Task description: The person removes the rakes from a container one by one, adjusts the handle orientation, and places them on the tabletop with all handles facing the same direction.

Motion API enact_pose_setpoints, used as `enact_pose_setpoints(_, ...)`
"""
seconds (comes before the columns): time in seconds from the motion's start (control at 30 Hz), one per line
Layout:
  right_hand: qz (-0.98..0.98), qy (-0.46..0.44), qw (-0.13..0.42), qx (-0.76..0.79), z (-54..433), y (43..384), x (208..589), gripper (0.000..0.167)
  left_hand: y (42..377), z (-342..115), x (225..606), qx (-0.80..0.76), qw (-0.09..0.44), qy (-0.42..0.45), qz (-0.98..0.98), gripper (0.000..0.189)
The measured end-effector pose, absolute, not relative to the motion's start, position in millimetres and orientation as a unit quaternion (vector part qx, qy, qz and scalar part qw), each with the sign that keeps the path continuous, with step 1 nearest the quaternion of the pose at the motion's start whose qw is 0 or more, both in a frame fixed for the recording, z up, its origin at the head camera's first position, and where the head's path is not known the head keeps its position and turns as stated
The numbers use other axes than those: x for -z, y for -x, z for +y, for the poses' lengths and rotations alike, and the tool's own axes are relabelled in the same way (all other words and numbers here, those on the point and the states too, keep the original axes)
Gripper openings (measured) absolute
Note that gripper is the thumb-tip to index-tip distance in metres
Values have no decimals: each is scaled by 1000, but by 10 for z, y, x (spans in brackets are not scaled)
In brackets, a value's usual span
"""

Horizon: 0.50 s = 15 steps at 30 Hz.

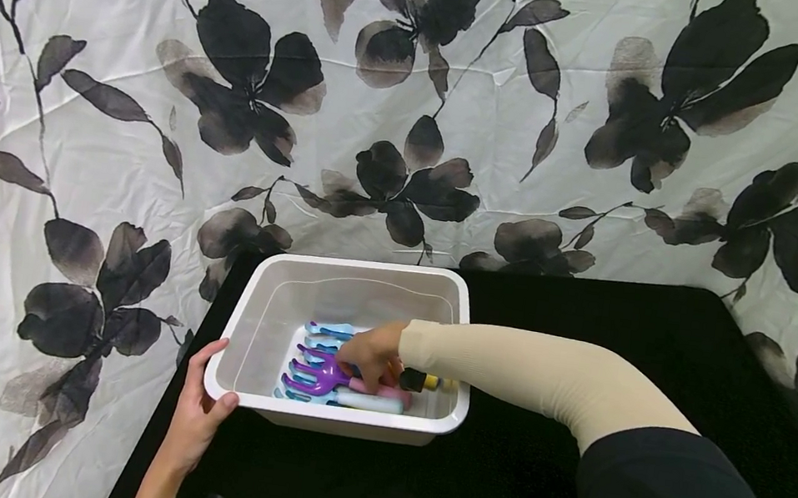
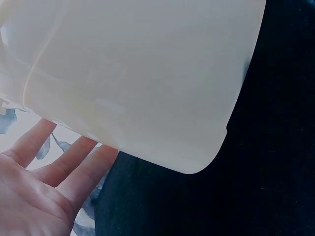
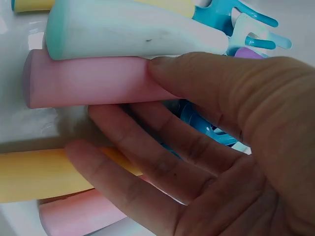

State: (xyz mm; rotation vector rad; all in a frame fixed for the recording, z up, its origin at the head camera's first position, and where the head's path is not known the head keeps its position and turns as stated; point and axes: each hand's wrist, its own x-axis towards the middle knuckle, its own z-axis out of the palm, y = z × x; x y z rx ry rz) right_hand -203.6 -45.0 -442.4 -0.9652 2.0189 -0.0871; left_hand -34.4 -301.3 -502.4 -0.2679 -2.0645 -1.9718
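A white plastic tub point(image 1: 332, 413) holds several small hand rakes with coloured handles. At the tub's left front corner my left hand point(image 1: 192, 407) grips the rim, thumb on top and fingers along the outer wall. My right hand point(image 1: 371, 355) reaches inside and pinches the pink handle point(image 3: 88, 81) of a purple hand rake point(image 1: 324, 374) between thumb and fingers. Beside it lies a light blue rake with a whitish handle point(image 3: 133, 32). A yellow handle point(image 3: 44, 177) and another pink handle point(image 3: 83, 211) lie below my fingers in the right wrist view.
The tub stands on a black-covered table point(image 1: 527, 485). Behind and to the left hangs a white cloth point(image 1: 520, 130) with dark flowers. My right forearm crosses the tub's right rim, hiding part of its contents.
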Motion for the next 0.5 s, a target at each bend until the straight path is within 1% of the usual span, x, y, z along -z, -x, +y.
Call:
enact_pose_setpoints(0.27, 814, 400, 420, 23, -419, 2002, 4373, 39, 332, -2990, 5021, 673, 135, 84, -722, 72)
enact_pose_setpoints(0.4, 820, 408, 402, 11, -410, 2040, 4302, 44, 324, -2981, 5022, 671, 136, 79, -724, 72)
enact_pose_setpoints(0.5, 826, 416, 381, -2, -397, 2068, 4219, 45, 319, -2978, 5027, 670, 139, 74, -725, 73)
